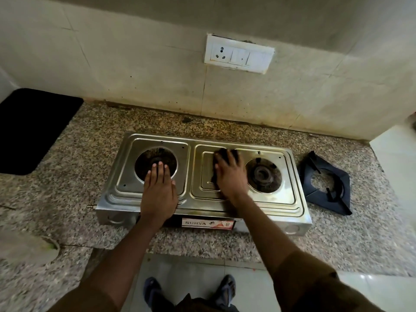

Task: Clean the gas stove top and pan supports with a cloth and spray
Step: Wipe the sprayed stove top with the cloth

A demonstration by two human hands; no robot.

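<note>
A steel two-burner gas stove (290,199) stands on a speckled granite counter. Both burner wells are bare, with no pan supports over them. My left hand (158,190) lies flat on the stove top, its straight fingers reaching over the rim of the left burner well (146,158). My right hand (231,174) presses a dark cloth (221,152) onto the middle panel, just left of the right burner (263,174). Most of the cloth is hidden under the hand. Black pan supports (326,183) lie on the counter right of the stove. No spray bottle is in view.
A black mat (31,129) lies on the counter at the far left. A white switch and socket plate (238,54) is on the tiled wall behind. The counter's front edge runs below the stove, with my feet in sandals (225,289) on the floor.
</note>
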